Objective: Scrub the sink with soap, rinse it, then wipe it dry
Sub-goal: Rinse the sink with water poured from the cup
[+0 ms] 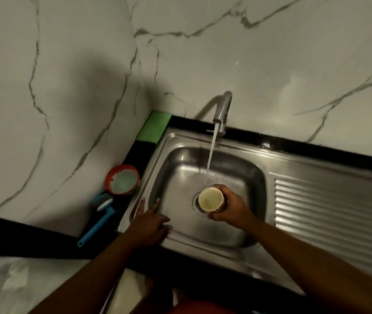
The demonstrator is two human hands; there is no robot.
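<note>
Sink (237,168): stainless, single basin, set in black counter (316,148) at wall corner; ribbed drainboard (330,205) on its R side. Drain (195,201) at basin centre, partly hidden by cup.

Tap (222,112): mounted at back rim, running. Water stream (211,155) falls into the basin just behind the cup.

R hand (232,207): over the drain, fingers curled round a pale cup (210,198), mouth facing up toward the camera. Cup contents: cannot tell.

L hand (151,225): at the basin's L edge, palm down, fingers (156,203) straight and slightly spread, tips on rim and inner wall. Holds nothing.

On the counter L of sink, back to front:
- green pad (154,126), in the corner
- red tub (122,179), open, pale contents
- blue long-handled brush (100,219), lying flat

Walls: white marble-look panels (271,53), grey veins.
</note>
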